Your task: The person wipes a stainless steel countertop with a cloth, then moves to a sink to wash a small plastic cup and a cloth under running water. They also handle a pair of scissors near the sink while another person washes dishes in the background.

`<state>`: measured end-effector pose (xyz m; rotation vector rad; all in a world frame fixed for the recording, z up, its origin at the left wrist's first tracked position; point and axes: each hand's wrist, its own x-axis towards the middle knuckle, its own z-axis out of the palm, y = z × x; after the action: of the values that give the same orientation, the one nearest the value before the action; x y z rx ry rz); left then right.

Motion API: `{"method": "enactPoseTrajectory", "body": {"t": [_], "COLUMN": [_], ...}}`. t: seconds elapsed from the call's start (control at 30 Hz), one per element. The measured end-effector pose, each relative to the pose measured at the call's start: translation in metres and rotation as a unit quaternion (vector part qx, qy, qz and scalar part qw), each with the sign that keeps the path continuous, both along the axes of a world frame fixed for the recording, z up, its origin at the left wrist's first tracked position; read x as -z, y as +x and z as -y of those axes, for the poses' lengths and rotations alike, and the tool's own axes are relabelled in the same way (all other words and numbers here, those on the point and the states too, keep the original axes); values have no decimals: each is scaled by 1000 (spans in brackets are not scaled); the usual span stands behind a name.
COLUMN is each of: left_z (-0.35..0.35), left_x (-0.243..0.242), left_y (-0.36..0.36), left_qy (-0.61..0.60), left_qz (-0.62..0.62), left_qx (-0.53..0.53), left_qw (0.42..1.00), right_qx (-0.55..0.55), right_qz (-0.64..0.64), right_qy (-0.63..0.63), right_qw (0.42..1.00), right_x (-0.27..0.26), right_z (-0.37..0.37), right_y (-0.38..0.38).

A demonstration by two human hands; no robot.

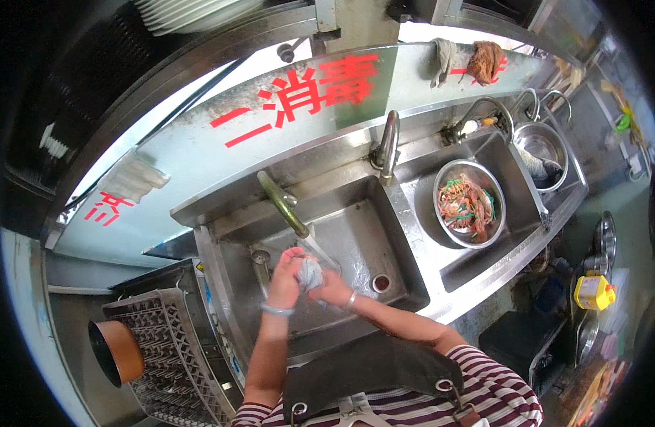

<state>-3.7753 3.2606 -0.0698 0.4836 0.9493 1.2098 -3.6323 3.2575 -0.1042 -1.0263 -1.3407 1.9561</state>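
A wadded grey-blue cloth (pixel 309 274) is bunched between my two hands above the left basin of a stainless steel sink (pixel 358 229). My left hand (pixel 285 280) grips it from the left, and my right hand (pixel 330 289) from the right, the fingers closed around it. Close beside the cloth, water runs from the leftmost curved faucet (pixel 282 204) into the basin. The basin's round drain (pixel 381 283) lies to the right of my hands. Part of the cloth is hidden by my fingers.
A metal bowl of shellfish (pixel 469 204) stands in the right basin. Farther right, a metal bowl (pixel 542 155) holds a fish. At lower left are a plastic dish rack (pixel 167 352) and a copper-coloured pot (pixel 119 352). Cloths (pixel 485 61) hang on the splash panel, and a yellow jug (pixel 594 292) stands at right.
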Motion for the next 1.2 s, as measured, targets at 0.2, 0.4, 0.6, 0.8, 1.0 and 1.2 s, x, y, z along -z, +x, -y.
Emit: {"method": "enactPoseTrajectory", "body": {"t": [0.2, 0.4, 0.6, 0.8, 1.0, 1.2], "left_z": [13, 15, 15, 9, 24, 34], "left_x": [-51, -66, -49, 24, 94, 75], "left_y": [6, 1, 12, 30, 40, 16], "left_qy": [148, 184, 51, 55, -69, -41], "left_qz": [285, 297, -30, -242, -371, -336], "left_qx": [132, 152, 72, -24, -209, -129], "left_qw": [938, 925, 996, 968, 902, 932], "right_qx": [-265, -242, -50, -38, -31, 82], "right_qz": [-447, -472, -117, 333, 405, 292], "right_qy": [-562, -511, -252, 120, 147, 297], "right_qw": [644, 676, 959, 935, 902, 906], "right_x": [-71, -89, -47, 37, 60, 21], "right_z": [35, 44, 38, 28, 30, 38], "right_y": [-5, 2, -1, -18, -4, 9]}}
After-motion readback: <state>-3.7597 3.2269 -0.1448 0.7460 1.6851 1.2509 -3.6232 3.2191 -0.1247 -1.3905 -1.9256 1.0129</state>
